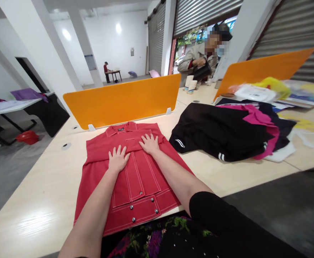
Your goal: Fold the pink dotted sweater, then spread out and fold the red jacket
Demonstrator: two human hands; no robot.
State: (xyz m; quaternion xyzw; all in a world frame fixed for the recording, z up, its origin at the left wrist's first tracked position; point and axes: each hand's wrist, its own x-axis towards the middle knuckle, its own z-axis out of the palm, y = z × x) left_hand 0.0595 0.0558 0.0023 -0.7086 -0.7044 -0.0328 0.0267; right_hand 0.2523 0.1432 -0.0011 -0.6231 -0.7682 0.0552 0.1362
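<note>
A red jacket (pixel 97 182) with white stitching and metal snap buttons lies front up on the pale wooden table (pixel 44 172). Its collar points away from me and its hem lies near the table's front edge. The sleeves appear folded across the chest. My left hand (pixel 117 158) rests flat on the jacket's middle, fingers spread. Farther right and slightly higher, my right hand (pixel 149 144) also presses flat on the red cloth with its fingers apart. Neither hand grips anything.
Behind the jacket stands an orange divider (pixel 124 102). Black clothing (pixel 218 132) with a pink piece (pixel 262 122) lies on the right. Paper cups (pixel 191 86) stand near a person (pixel 197 59) holding a dark object. A red bin (pixel 27 137) sits on the floor at left.
</note>
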